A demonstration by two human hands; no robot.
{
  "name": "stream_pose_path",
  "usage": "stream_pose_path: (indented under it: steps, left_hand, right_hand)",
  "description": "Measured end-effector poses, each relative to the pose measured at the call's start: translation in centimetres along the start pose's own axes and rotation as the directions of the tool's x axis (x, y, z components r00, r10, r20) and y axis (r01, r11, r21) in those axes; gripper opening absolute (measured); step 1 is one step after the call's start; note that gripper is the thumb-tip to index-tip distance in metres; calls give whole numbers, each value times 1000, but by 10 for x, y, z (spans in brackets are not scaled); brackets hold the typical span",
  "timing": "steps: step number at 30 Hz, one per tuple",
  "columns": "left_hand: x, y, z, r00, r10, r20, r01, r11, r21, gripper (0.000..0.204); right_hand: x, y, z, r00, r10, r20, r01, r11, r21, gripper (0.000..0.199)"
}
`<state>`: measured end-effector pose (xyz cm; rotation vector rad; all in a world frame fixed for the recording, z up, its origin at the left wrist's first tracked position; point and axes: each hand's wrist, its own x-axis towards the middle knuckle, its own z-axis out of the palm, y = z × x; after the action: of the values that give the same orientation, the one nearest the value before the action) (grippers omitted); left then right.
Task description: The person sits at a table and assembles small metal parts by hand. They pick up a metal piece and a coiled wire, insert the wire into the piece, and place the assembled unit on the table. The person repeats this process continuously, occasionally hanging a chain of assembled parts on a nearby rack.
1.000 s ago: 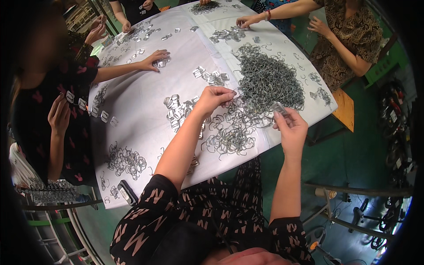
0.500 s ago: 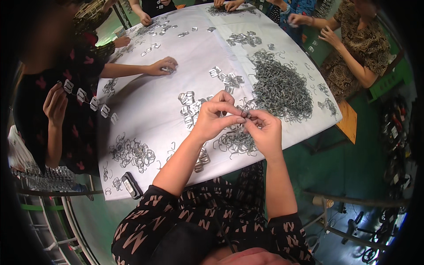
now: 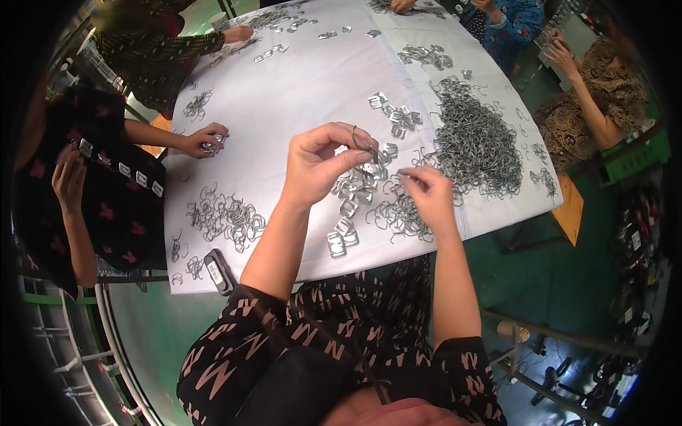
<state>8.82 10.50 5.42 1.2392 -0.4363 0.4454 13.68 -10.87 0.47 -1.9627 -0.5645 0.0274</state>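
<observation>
Pinched between thumb and forefinger of the left hand (image 3: 320,160): one small bent grey wire clip (image 3: 355,135), raised clear of the white cloth-covered table (image 3: 298,85); remaining fingers curled loosely. Right hand (image 3: 426,195): fingertips drawn together at a thin piece of wire (image 3: 403,172) pointing toward the left hand, held just above the table; whether the piece is fully clamped cannot be told. Hands near each other, not touching. Beneath and between them: scattered row of small flat shiny metal buckles (image 3: 348,206), running from the middle of the table down toward the near edge. Under the right hand: loose tangle of grey wire clips (image 3: 401,216). Beyond the right hand, toward the far right: large dense heap of grey wire clips (image 3: 476,145). Left of the person's forearm: smaller spread of wire clips (image 3: 224,216). At the near left edge of the table: dark oblong phone-like object (image 3: 219,271). Person's sleeves: black with a pinkish letter pattern. Other people seated around the table: one at the left in dark clothing with a hand (image 3: 206,138) resting on the cloth over a few metal pieces; one at the far right in a brown patterned top (image 3: 604,106).
</observation>
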Motion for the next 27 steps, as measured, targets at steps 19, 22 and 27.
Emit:
stream_pose_path:
  steps: [19,22,27]
  left_hand:
    - [-28,9,-2,990,-143,-10,141,959,245,13]
    - [-29,3,14,972,-232,33,212,929,302,11]
    - [-29,-2,31,953,-291,83,250,912,325,10]
  right_hand:
    - [0,16,43,978,198,-62,-138,844,519,12]
    - [-6,-19,18,986,130,-104,-28,745,667,14]
    - [-18,-46,-6,978,-87,-191,156,910,385,12]
